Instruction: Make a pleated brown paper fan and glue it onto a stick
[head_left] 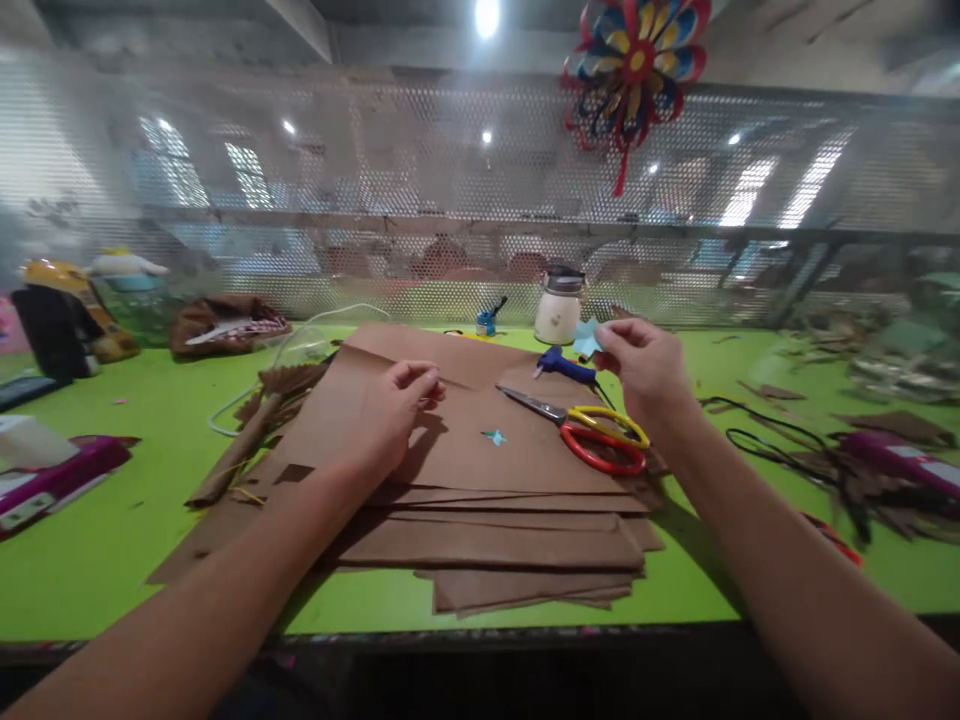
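Observation:
Pinched between the fingertips of my right hand (651, 372) is a light blue piece of paper (586, 338), raised near the far right corner of the brown paper stack (450, 470). My left hand (401, 408) hovers over the stack with its fingers curled together; whether they hold anything I cannot make out. Between the hands lies a small blue paper scrap (495, 437). Scissors (581, 425) with one yellow and one red handle rest on the paper, blades pointing left. Behind them is a blue glue gun (566, 366).
A white jug (559, 305) and a small blue jar (486, 322) stand at the back of the green table (172, 590). Rolled brown paper (240, 450) lies left. Purple power strips (67, 480) sit at both sides, with black cables (780, 450) at right. A perforated screen (450, 180) rises behind.

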